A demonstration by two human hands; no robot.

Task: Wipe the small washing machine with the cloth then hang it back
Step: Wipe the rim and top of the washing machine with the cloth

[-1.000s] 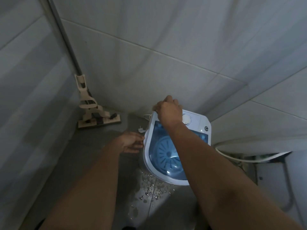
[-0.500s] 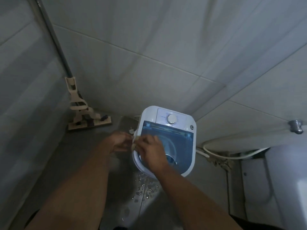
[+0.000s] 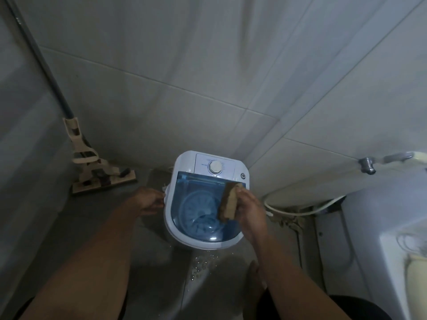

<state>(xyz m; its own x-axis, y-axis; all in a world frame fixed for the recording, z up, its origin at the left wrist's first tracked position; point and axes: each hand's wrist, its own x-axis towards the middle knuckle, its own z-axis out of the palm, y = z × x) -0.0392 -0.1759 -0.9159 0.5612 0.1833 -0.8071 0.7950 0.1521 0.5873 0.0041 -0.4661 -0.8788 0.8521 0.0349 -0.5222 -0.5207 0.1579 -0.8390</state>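
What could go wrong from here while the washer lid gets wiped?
The floor in front of the small washing machine shows water droplets, so footing may slip. The right hand grips the cloth over the thin blue lid; hard pressure might flex it. The left hand braces only the rim.

Both forearms come into view bare, no sleeves, no watch, no bands at either wrist. The left hand (image 3: 147, 200) and right hand (image 3: 250, 210) wear no gloves or rings. Dark clothing shows at the bottom corners, behind the elbows.
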